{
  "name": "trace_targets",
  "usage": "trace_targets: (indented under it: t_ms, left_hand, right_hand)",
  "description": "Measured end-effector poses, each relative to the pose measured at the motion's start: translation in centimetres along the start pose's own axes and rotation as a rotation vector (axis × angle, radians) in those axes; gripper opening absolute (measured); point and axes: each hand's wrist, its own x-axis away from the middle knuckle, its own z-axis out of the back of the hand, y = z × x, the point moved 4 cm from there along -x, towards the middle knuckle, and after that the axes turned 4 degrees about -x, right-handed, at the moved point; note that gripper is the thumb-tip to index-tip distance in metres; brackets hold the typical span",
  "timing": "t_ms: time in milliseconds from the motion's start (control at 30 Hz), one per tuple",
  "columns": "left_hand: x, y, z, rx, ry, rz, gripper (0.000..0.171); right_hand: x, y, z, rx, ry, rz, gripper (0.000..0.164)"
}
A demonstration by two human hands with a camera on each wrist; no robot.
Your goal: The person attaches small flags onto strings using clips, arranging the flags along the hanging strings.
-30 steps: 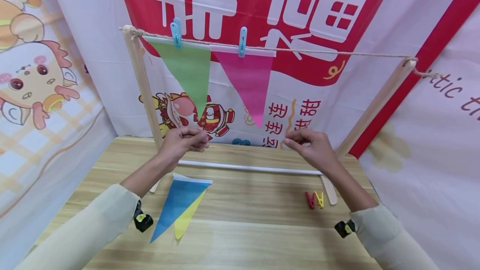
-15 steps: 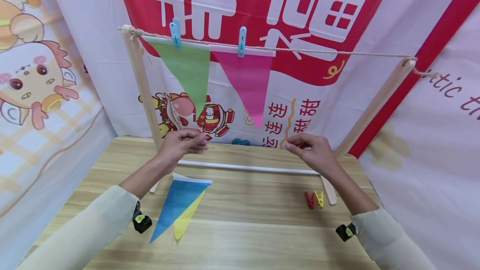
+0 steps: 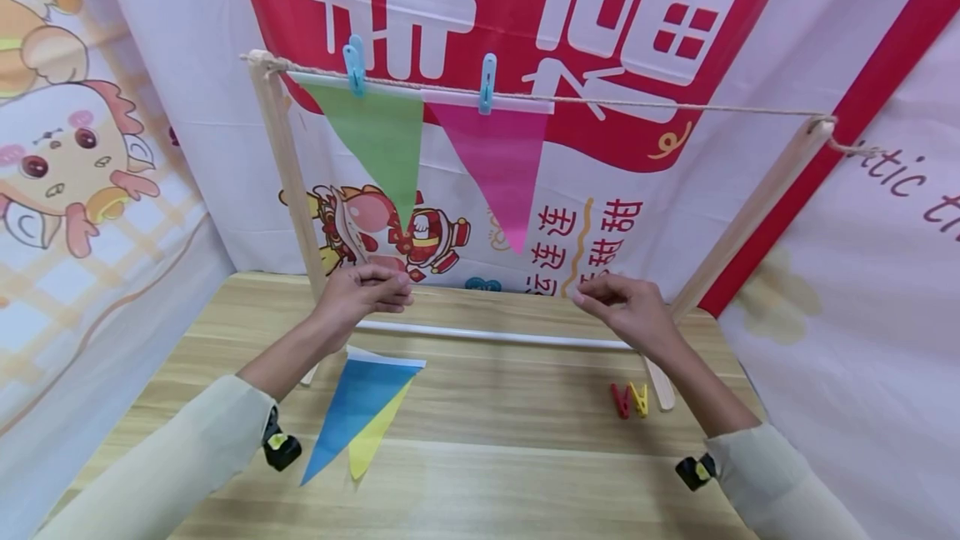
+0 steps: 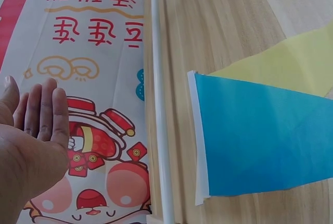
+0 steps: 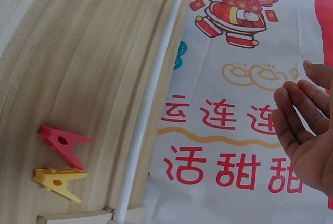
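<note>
My left hand (image 3: pixel 362 297) hovers above the blue pennant (image 3: pixel 362 398), its fingers relaxed and holding nothing. Over at the right, my right hand (image 3: pixel 628 311) hangs in the air with loosely bent fingers and nothing in them. The blue pennant lies partly over a yellow pennant (image 3: pixel 369 444) on the table. Nearest below the right hand are a red clothespin (image 3: pixel 621 401) and a yellow clothespin (image 3: pixel 639 399). Higher up, a green pennant (image 3: pixel 382 136) and a pink pennant (image 3: pixel 504 152) hang from a twine line (image 3: pixel 600 101), each clipped by a light blue clothespin (image 3: pixel 487 83).
Two wooden posts (image 3: pixel 288 173) carry the twine, the other post (image 3: pixel 750 215) standing at the right. A white rod (image 3: pixel 495 337) joins their feet across the wooden table (image 3: pixel 510 482). Printed cloth (image 3: pixel 592 157) hangs behind.
Both hands stay almost in place, the left sinking very slightly. Pennants and clothespins have not moved.
</note>
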Motion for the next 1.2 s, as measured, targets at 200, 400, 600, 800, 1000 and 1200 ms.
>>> trace_targets:
  t_ms: [200, 400, 600, 800, 1000, 1200]
  left_hand:
    - [0.2, -0.3, 0.3, 0.013, -0.004, 0.004, 0.036]
    - [0.4, -0.8, 0.6, -0.003, -0.006, 0.012, 0.040]
    - [0.5, -1.2, 0.8, -0.002, 0.005, 0.016, 0.038]
    - [0.7, -2.0, 0.8, -0.022, 0.025, 0.069, 0.036]
    - [0.9, -2.8, 0.9, -0.062, 0.037, 0.102, 0.041]
    - [1.0, -3.5, 1.0, -0.097, 0.030, 0.124, 0.037]
  right_hand:
    - [0.4, 0.5, -0.1, 0.004, -0.011, -0.011, 0.032]
    - [0.7, 1.1, -0.3, 0.008, -0.013, -0.008, 0.031]
    - [1.0, 1.7, -0.7, 0.014, -0.016, -0.005, 0.027]
    - [1.3, 2.3, -0.9, 0.030, -0.014, 0.014, 0.023]
    - [1.7, 3.0, -0.9, 0.012, -0.021, -0.005, 0.025]
    - [2.3, 3.6, -1.0, 0.020, -0.027, -0.001, 0.027]
